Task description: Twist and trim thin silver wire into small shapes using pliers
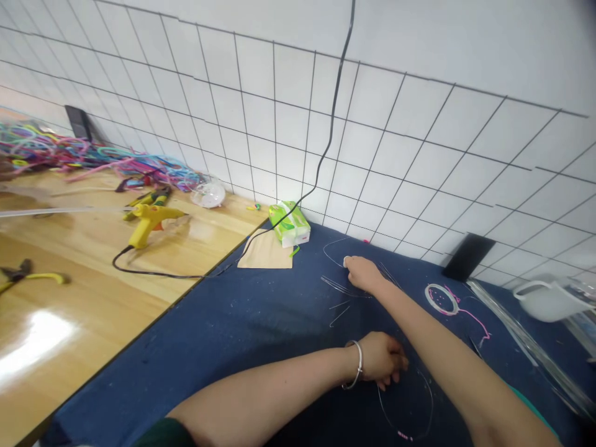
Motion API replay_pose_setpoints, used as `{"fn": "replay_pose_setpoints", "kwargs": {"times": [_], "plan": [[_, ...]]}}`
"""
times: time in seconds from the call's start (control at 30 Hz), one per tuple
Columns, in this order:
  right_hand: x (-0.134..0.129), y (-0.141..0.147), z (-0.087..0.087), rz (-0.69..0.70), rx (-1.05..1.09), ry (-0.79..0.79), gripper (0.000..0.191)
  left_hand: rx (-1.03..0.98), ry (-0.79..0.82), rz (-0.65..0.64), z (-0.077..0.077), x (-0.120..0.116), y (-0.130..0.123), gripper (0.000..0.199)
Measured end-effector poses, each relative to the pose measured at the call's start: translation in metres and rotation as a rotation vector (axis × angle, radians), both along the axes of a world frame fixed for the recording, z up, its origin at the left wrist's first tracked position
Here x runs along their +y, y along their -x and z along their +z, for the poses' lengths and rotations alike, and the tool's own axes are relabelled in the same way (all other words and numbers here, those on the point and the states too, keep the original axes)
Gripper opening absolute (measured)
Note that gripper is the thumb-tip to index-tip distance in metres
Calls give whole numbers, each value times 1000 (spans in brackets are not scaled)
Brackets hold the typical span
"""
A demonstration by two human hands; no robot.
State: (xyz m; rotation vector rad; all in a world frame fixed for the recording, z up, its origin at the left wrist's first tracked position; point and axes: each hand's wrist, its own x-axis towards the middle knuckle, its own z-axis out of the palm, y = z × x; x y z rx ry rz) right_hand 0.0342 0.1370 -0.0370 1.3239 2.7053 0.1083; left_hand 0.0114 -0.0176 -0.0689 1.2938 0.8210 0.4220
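My left hand [379,357], with a silver bangle at the wrist, is low over the dark blue cloth, its fingers curled at a thin clear wire loop [431,394] that carries a few pink beads [404,436]. What its fingertips pinch is too small to tell. Farther up, my right hand [362,273] has its fingers closed on a small white piece [346,262], with a thin curved wire [326,247] beside it. Several loose clear wires [342,287] lie on the cloth left of and below my right hand.
A white ring dish [429,298] with pink beads and a pink strand lies right. Tissue pack [288,223] and beige cloth [266,251] are at the back. Yellow glue gun [148,225], pliers [28,273] and colourful strands [107,158] occupy the wooden table. A black cord crosses the scene.
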Motion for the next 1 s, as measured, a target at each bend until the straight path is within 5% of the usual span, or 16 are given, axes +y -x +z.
{"fn": "replay_pose_setpoints", "kwargs": {"times": [0.23, 0.47, 0.6, 0.73, 1.0], "plan": [[-11, -16, 14, 44, 134, 6, 16, -60, 28, 105, -2, 0, -4, 11], [-77, -95, 32, -71, 358, 95, 20, -127, -27, 252, 3, 2, 1, 11], [-131, -139, 24, -225, 581, 296, 34, -136, -82, 283, 3, 1, 1, 11], [-166, -157, 14, -337, 861, 595, 28, -120, -112, 269, 5, -3, -1, 16], [-173, -170, -3, -470, 1094, 566, 20, -243, 11, 199, 17, -2, -1, 31]]}}
